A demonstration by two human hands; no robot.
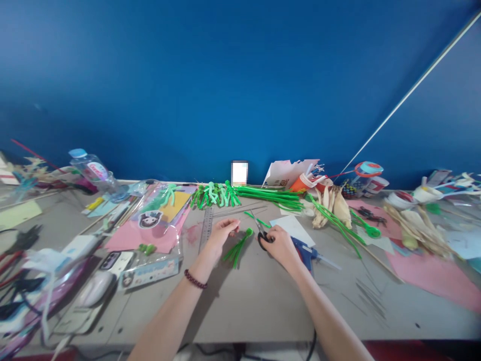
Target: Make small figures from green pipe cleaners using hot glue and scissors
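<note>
Held at its handles in my right hand (280, 242) is a pair of scissors (258, 220), its blades pointing away from me. My left hand (221, 233) hovers to the left, thumb and fingertips pinched together; whatever they hold, if anything, is too small to make out. Between the hands lies a small bundle of green pipe cleaners (237, 249), joined at the top and spread at the bottom. A short green pipe cleaner piece (256, 218) is near the scissor blades. A blue hot glue gun (308, 252) rests beside my right hand, partly hidden by it.
Long green pipe cleaners (270, 195) and finished-looking green clusters (216, 194) line the back. A metal ruler (206, 228) lies left of my left hand. Left are pink paper (124, 236), a bottle (92, 168) and a phone (116, 261); right are dried husks (340, 208) and paper cups (302, 183).
</note>
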